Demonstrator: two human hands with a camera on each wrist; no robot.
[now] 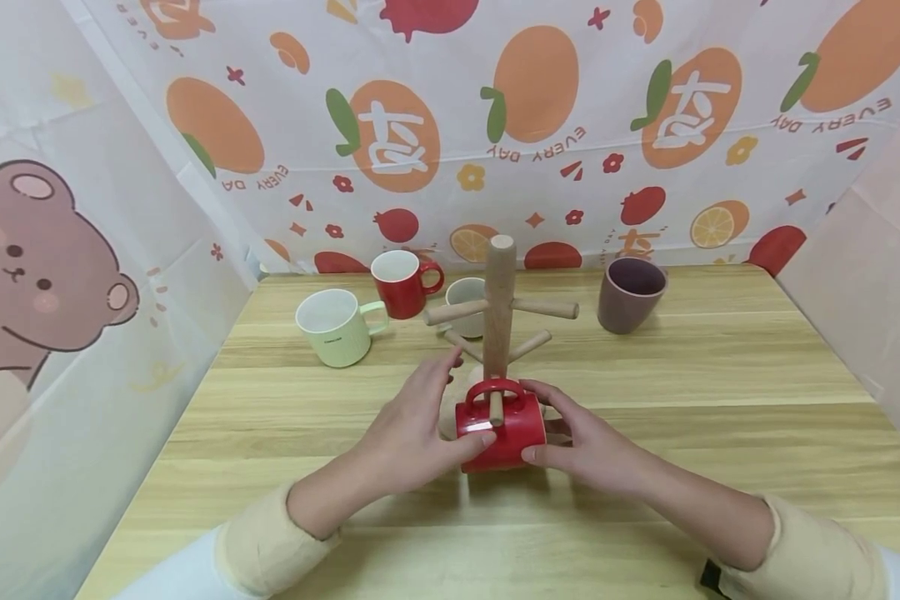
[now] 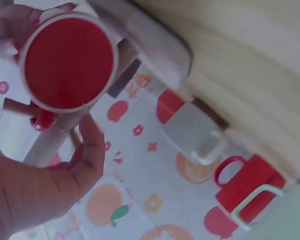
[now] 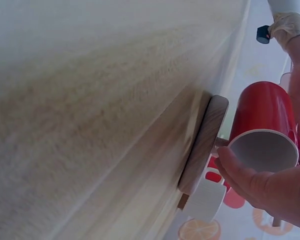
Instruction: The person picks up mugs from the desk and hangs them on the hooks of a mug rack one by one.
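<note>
A red mug [image 1: 517, 433] lies sideways at the front of a wooden mug tree [image 1: 499, 292], its handle uppermost around a lower peg. My right hand [image 1: 588, 442] holds the mug at its mouth end, thumb in front and fingers behind. In the right wrist view the mug's [image 3: 265, 107] pale inside faces that hand. My left hand [image 1: 420, 429] is at the other end, its thumb over the mug's front and its fingers spread up beside the post. The left wrist view shows the red base of the mug [image 2: 70, 62] above the loosely bent left fingers.
Behind the tree, a pale green mug [image 1: 337, 333] and another red mug [image 1: 401, 292] stand on the left. A whitish mug [image 1: 465, 292] is partly hidden by the post. A purple cup [image 1: 630, 296] stands at the back right of the wooden table [image 1: 720, 400].
</note>
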